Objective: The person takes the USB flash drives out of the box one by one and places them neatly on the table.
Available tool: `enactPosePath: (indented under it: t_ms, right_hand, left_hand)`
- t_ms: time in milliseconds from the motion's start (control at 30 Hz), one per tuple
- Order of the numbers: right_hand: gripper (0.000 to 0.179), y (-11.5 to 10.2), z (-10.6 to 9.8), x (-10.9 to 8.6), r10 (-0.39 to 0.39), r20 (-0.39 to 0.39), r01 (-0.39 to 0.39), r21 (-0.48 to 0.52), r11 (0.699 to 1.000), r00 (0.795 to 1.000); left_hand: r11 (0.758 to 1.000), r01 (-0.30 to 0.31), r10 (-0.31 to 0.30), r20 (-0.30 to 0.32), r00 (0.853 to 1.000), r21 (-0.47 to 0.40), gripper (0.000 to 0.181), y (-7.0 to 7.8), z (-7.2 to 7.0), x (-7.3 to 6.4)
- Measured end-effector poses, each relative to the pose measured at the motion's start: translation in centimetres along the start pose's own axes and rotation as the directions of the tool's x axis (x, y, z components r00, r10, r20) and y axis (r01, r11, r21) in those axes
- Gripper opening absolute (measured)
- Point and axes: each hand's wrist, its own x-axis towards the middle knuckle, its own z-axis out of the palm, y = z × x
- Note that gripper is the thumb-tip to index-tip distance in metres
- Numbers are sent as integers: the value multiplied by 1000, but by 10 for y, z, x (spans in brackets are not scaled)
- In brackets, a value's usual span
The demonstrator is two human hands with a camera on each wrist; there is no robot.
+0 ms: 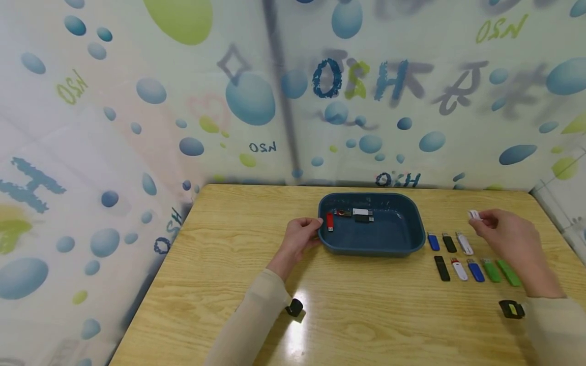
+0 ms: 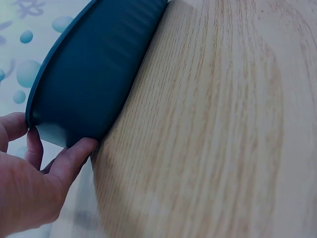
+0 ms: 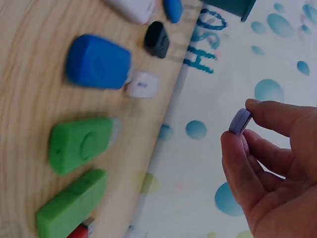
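My left hand grips the left end of a dark blue plastic bin, thumb at the rim and fingers against the outer wall near the bottom corner in the left wrist view. Inside the bin lie a red USB stick, a dark red and metal one, a white one and a black one. My right hand pinches a small white USB stick between thumb and fingertip, raised above the table at the right. The right wrist view shows that stick edge-on, partly covered by the fingertips.
Right of the bin, USB sticks lie in two rows: blue, black and white behind; black, white, blue and two green in front. A patterned curtain hangs behind the wooden table.
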Motion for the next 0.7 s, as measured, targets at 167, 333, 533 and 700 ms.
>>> enactPosePath:
  t_ms: [167, 333, 533, 700]
  right_hand:
    - [52, 10, 1, 1, 52, 34, -52, -10, 999, 998]
    - [49, 15, 3, 2, 127, 65, -125, -33, 992, 990]
    - [47, 21, 6, 4, 192, 131, -183, -74, 980, 973]
    - [44, 25, 6, 6, 199, 189, -185, -89, 979, 962]
  left_hand:
    - [1000, 0, 0, -1, 1000, 1, 29, 0, 0, -1]
    - [1000, 1, -1, 1, 1000, -6, 29, 0, 0, -1]
    - [1000, -2, 2, 7, 1000, -10, 27, 0, 0, 0]
    - [1000, 2, -2, 7, 1000, -11, 28, 0, 0, 0]
